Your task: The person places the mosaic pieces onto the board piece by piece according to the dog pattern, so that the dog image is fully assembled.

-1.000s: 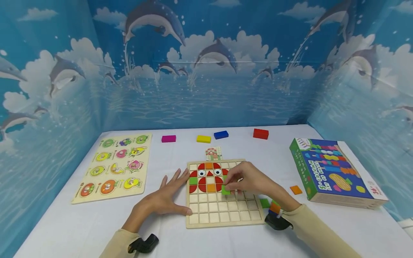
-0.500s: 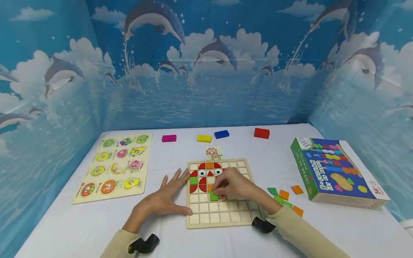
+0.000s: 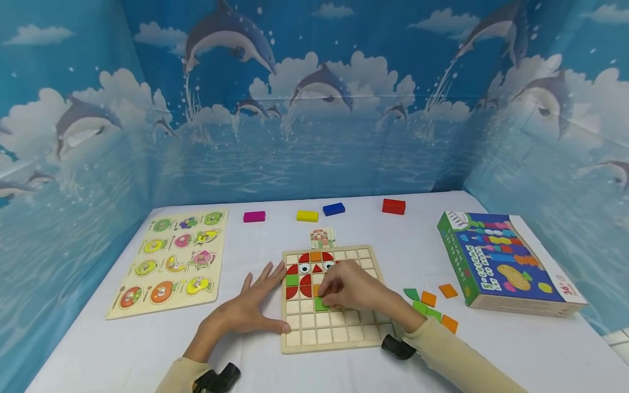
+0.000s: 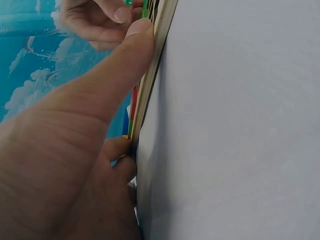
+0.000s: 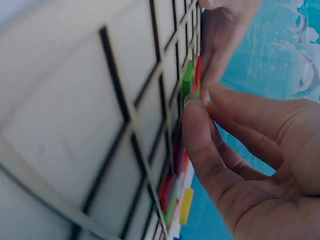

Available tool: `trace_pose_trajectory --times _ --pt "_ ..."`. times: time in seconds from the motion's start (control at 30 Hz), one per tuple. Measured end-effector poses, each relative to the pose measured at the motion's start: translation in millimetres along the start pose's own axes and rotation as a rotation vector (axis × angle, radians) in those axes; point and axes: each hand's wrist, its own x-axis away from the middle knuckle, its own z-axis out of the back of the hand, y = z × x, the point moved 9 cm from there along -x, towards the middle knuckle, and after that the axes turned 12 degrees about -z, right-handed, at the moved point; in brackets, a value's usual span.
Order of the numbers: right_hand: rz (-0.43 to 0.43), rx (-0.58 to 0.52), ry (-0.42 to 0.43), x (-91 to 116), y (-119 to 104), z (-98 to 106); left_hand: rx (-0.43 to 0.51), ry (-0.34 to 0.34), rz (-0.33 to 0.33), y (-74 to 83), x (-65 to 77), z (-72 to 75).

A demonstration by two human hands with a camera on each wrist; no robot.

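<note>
Left hand (image 3: 250,307): fingers spread wide, fingertips and thumb touching the left edge of the board (image 3: 339,346). Right hand (image 3: 351,288): over the board's middle, grip narrow, thumb and bent fingers pinching a green tile (image 3: 321,305). Green tile: at the board's middle, just on the near side of an orange tile (image 3: 316,291). Hidden: part of the green tile and the cells to its right, behind the right hand. Hard to make out: most of the board's face in the left wrist view, seen nearly edge-on. Changed since one second earlier: green tile shifted leftward across the board; loose tiles (image 3: 428,299) right of the board less covered by the forearm (image 3: 399,312). Left hand: same place.
</note>
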Motion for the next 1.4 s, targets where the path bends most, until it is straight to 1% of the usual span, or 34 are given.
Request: trace_pose_trajectory --times 0.13,0.3,0.47,0.6,0.87,1.03,1.17,1.4 --pt "0.017 0.029 -0.01 6.3 -0.5 9.3 -0.001 0.003 0.0 0.6 -0.8 -1.1" --pt "0.055 0.008 -0.064 20.1 6.5 28.8 0.004 0.007 0.004 0.8 -1.7 -1.6" --pt "0.058 -0.023 -0.138 31.9 24.3 41.3 0.004 0.007 0.008 -0.3 -1.0 -1.6" --pt "0.023 -0.038 -0.187 38.1 40.7 46.8 0.009 0.013 0.002 -0.7 0.8 -0.1" --pt "-0.037 -0.047 -0.182 59.5 71.7 67.2 0.011 0.001 -0.013 0.9 0.3 -0.9" --pt "-0.069 -0.051 -0.199 73.1 87.2 71.9 0.016 0.0 -0.013 2.0 0.6 -0.9" --pt "-0.081 -0.042 -0.21 75.9 92.5 71.2 0.019 0.008 -0.013 2.3 1.4 0.3" --pt "-0.1 0.03 -0.204 76.0 95.7 70.8 0.022 0.005 -0.01 1.5 1.1 -0.6"
